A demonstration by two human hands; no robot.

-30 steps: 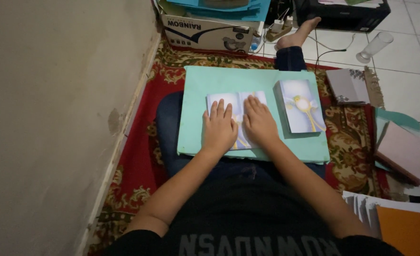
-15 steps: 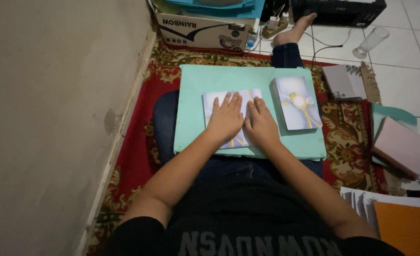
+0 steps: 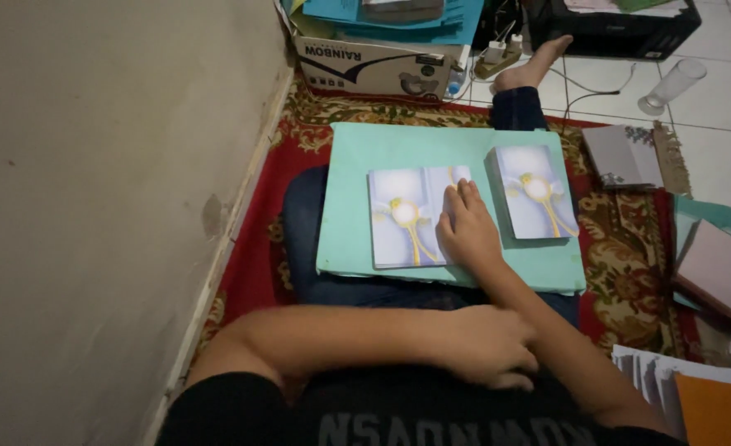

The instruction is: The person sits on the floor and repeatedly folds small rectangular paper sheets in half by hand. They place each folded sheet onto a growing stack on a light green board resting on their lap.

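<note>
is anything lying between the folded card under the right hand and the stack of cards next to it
Nothing visible does. The right hand rests flat on the folded card, and only a bare strip of the green board separates that card from the card stack to its right.

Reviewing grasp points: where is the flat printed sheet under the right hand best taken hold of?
Probably the printed sheet's bare left edge, from the left. It lies flat on the green board, and the right hand covers its right side, so that edge is free to lift and pinch.
</note>
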